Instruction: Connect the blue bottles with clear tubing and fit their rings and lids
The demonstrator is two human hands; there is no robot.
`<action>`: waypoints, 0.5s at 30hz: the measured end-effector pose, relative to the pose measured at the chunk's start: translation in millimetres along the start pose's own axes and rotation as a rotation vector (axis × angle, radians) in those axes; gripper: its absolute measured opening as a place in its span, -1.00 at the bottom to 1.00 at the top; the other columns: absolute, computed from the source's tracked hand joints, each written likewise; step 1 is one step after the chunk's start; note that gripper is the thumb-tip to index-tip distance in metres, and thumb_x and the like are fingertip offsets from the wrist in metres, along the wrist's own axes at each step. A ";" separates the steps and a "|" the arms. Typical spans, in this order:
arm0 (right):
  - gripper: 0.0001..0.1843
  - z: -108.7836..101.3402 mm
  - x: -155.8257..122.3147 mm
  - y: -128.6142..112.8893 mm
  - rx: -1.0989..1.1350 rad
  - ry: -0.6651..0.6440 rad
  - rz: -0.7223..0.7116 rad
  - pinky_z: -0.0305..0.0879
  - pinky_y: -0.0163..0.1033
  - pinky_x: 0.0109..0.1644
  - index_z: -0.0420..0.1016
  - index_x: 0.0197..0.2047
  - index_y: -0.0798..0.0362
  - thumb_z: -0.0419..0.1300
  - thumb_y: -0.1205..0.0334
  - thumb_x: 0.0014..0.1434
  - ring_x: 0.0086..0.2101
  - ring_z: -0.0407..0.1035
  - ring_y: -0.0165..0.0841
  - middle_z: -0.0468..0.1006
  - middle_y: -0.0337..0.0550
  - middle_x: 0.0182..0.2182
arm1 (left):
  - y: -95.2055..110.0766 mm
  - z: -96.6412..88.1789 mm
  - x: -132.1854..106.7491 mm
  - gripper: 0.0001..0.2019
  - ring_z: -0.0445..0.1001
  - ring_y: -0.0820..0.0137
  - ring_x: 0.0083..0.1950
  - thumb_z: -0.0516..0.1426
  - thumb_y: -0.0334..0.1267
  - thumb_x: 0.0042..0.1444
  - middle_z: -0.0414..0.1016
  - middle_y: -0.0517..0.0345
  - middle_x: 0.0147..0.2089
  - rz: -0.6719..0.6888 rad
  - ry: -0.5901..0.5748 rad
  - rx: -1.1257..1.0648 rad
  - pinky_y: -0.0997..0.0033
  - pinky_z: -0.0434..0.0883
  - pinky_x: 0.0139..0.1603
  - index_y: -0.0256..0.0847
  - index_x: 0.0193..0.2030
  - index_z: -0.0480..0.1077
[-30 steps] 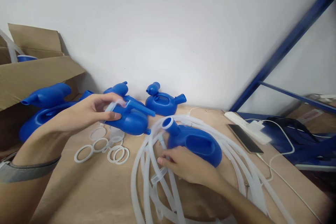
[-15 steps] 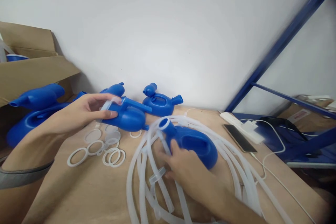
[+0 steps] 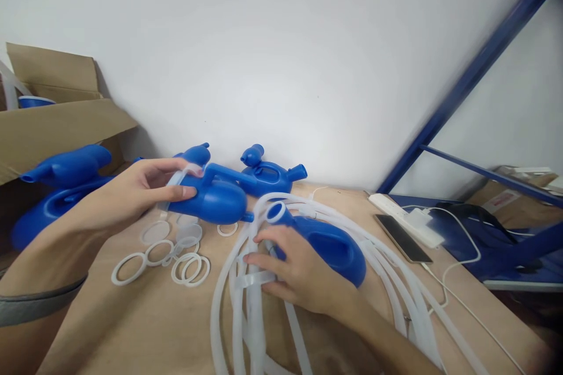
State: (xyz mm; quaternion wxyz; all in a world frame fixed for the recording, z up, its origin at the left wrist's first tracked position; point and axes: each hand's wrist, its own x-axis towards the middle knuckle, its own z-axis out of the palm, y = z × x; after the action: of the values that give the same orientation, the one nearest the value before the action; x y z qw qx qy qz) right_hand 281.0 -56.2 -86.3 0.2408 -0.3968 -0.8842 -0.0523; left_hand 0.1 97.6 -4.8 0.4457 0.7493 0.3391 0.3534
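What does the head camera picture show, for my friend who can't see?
A person's left hand holds a blue jug over a table, while the right hand rests on clear tubes beside a second blue jug. Some white rings lie on the table.

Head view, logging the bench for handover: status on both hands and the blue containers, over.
Left hand grips blue container, lifted above white rings. Right hand grips clear tubing beside second blue container, lying inside the coil. Its loops crowd that hand.
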 end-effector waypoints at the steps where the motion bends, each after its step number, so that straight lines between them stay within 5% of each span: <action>1: -0.71 -2.4 0.0 0.9 0.003 0.071 -0.001 0.40 -0.01 0.20 0.46 0.19 0.00 0.16 0.19 0.45 0.14 0.38 -0.16 0.49 0.07 0.13 | 0.2 0.5 0.5 -0.61 0.65 0.29 -0.13 0.41 -0.08 0.06 0.71 0.15 -0.06 -0.022 0.012 -0.052 0.39 0.63 -0.19 -0.21 -0.02 0.60; 5: -0.73 -14.5 -4.5 8.6 -0.018 0.277 -0.012 0.30 0.13 0.34 0.38 0.13 0.02 0.17 0.13 0.43 0.28 0.34 -0.06 0.53 0.12 0.18 | -1.3 0.7 2.3 -0.57 0.62 0.32 -0.32 0.46 -0.06 -0.10 0.68 0.14 -0.25 -0.108 0.079 -0.184 0.46 0.58 -0.38 -0.16 -0.09 0.62; 8: -0.68 -32.5 -11.2 19.6 -0.063 0.377 -0.008 0.12 0.24 0.45 0.33 0.14 -0.03 0.24 0.18 0.37 0.33 0.32 -0.02 0.59 0.04 0.16 | -5.6 -3.1 3.9 -0.56 0.61 0.32 -0.26 0.45 -0.04 -0.09 0.67 0.13 -0.19 -0.121 0.075 -0.142 0.47 0.55 -0.33 -0.16 -0.07 0.62; 12: -0.58 -60.8 -19.5 34.5 -0.158 0.609 0.051 0.17 0.31 0.43 0.36 0.16 -0.11 0.31 0.33 0.29 0.30 0.36 -0.03 0.58 -0.05 0.12 | -14.5 -4.1 9.0 -0.54 0.55 0.31 -0.15 0.40 0.04 0.00 0.65 0.15 -0.13 -0.111 -0.086 0.109 0.48 0.50 -0.20 -0.17 -0.02 0.60; 15: -0.65 -71.9 -24.3 42.1 -0.266 0.775 0.216 0.25 0.29 0.38 0.49 0.09 -0.11 0.36 0.30 0.26 0.32 0.28 0.03 0.41 -0.02 0.22 | -22.0 11.2 14.1 -0.54 0.52 0.28 -0.22 0.30 0.16 0.08 0.62 0.16 -0.23 -0.119 -0.206 0.316 0.46 0.44 -0.28 -0.17 -0.06 0.60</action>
State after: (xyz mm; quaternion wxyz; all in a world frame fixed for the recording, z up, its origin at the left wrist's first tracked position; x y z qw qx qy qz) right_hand 353.1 -64.5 -38.6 0.5062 -0.4658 -0.6673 -0.2856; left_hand 12.5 112.6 -25.6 0.3749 0.8207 0.3869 0.1903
